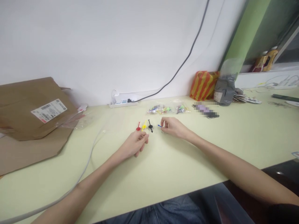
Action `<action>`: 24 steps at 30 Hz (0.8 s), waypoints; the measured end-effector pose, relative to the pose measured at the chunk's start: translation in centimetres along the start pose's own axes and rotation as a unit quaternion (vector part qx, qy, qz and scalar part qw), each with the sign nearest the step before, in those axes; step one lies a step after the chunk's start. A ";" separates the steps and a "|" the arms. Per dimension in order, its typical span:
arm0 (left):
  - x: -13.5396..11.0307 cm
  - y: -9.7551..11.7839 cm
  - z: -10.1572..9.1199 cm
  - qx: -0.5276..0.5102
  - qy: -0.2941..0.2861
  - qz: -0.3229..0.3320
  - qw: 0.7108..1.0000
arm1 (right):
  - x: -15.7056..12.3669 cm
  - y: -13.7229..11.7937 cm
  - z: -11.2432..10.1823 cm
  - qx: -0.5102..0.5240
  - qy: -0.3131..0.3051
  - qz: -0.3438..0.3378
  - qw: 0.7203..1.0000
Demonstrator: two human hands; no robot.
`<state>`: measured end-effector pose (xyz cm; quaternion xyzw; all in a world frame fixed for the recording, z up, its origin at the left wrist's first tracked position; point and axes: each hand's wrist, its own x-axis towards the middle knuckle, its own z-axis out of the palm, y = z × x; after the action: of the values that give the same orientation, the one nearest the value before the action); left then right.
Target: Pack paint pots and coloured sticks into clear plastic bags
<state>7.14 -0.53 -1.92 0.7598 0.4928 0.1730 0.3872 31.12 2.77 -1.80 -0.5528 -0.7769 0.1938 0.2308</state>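
Small plastic arrow-shaped spinners stand in a row on the pale green table. The row has a red spinner (138, 127), a yellow spinner (144, 126) and a black spinner (150, 126). Just in front of the red and yellow ones is my left hand (136, 143), its fingers curled and close together; whatever they may hold is hidden. To the right of the black spinner, my right hand (173, 127) pinches a blue spinner (159, 126) between thumb and fingers. Only the blue arrow tip shows, pointing left; the rest is behind my fingers.
Clear bags of small colourful parts (166, 109) lie behind the hands. A power strip (121, 101) sits against the wall. Brown paper packaging (30, 109) fills the left side. A white cable (88, 160) passes my left forearm. A striped bag (203, 85) stands back right.
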 end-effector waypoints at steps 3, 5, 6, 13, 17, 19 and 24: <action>-0.1 0.2 0.0 0.005 0.010 -0.005 1.000 | 0.0 -0.6 0.9 -0.004 0.034 0.002 0.999; -0.1 0.3 0.0 0.012 0.016 -0.011 1.000 | 0.1 -0.8 1.4 0.000 0.042 -0.003 0.999; 0.0 0.3 0.0 0.014 0.017 -0.013 1.000 | 0.2 -0.8 1.5 0.005 0.042 -0.009 0.999; 0.1 0.1 0.0 0.019 0.012 -0.006 1.000 | 0.5 -0.4 1.9 0.024 0.047 -0.047 0.998; 0.0 0.0 -0.2 0.021 0.010 -0.005 1.000 | 0.5 -0.2 2.4 0.016 0.075 -0.064 0.995; -0.1 0.1 -0.1 0.021 0.010 -0.002 1.000 | 0.5 0.0 2.7 0.022 0.078 -0.078 0.994; -0.2 0.2 0.6 0.022 0.045 0.011 0.999 | 0.5 0.0 2.8 0.032 0.065 -0.083 0.994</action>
<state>7.53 -1.01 -2.11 0.7652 0.5049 0.2004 0.3455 29.33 3.08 -4.04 -0.4899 -0.7969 0.1621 0.3140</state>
